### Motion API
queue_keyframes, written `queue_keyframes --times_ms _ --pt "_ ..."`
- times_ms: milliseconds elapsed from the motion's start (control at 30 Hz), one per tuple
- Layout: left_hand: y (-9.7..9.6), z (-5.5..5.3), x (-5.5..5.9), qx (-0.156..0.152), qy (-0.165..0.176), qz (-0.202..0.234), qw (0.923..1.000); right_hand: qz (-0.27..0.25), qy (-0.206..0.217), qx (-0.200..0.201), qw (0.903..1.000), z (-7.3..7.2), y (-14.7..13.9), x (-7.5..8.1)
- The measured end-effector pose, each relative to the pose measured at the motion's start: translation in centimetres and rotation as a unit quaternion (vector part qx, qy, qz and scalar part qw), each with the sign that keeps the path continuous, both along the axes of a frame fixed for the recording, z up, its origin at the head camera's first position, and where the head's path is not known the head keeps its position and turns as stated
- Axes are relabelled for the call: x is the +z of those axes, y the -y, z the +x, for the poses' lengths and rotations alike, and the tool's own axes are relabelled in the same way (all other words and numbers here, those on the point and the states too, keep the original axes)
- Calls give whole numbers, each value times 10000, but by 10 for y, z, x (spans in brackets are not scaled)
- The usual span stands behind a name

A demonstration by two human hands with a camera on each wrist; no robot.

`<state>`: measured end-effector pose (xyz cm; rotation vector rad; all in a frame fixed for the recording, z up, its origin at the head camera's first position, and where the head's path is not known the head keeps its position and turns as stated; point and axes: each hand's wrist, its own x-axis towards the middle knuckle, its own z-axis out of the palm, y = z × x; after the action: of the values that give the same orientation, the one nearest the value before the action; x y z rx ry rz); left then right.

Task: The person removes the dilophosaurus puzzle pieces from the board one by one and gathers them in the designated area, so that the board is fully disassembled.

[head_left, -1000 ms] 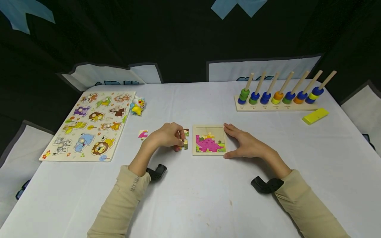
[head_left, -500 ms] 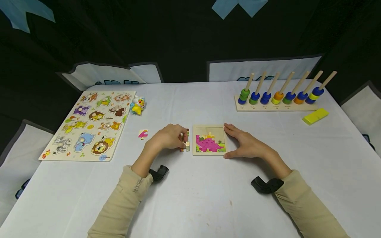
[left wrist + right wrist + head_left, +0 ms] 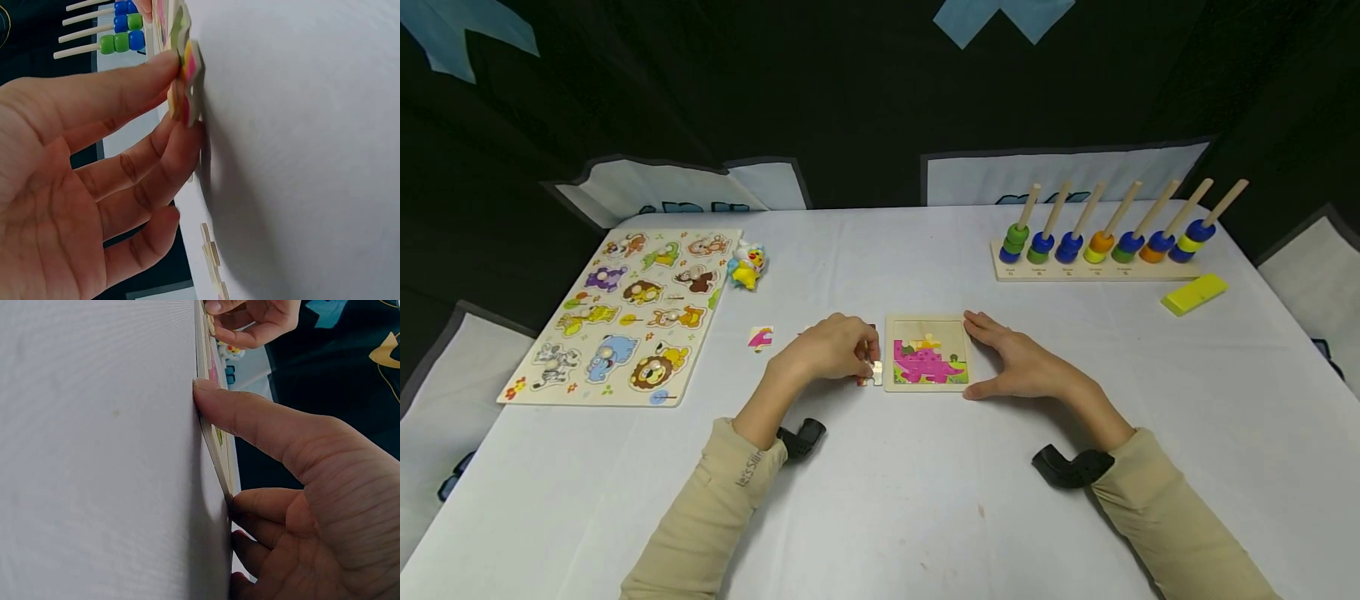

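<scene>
A small square wooden jigsaw tray [image 3: 890, 354] lies mid-table, with a pink dinosaur picture in its lower part and bare wood above. Just left of it, my left hand [image 3: 831, 346] pinches jigsaw pieces [image 3: 187, 81] between thumb and fingertips, low over the cloth; the fingers hide part of them. A pale piece [image 3: 877, 373] shows by the fingertips, close to the tray's left rim. My right hand [image 3: 1018, 358] holds the tray at its right side, thumb at the near corner and fingers at the far corner. One pink-and-white piece [image 3: 761, 338] lies farther left.
A large animal peg puzzle board [image 3: 700, 367] lies at the left, a small yellow-and-blue toy figure [image 3: 747, 267] beside it. At the back right stands a peg stacker [image 3: 1097, 271] with coloured beads, a yellow block [image 3: 1195, 293] near it. Dark curtains surround the table.
My left hand has moved slightly right with the jigsaw pieces, bringing them close to the tray's left rim. My right hand and the tray have stayed put.
</scene>
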<state>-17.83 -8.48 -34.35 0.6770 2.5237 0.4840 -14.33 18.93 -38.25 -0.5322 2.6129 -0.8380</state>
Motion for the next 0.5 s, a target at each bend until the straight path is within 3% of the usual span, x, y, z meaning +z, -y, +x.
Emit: queue_keyframes --times_ms 500 --pt "0 3 2 31 -241 38 9997 -37 -35 31 10000 0 -1 0"
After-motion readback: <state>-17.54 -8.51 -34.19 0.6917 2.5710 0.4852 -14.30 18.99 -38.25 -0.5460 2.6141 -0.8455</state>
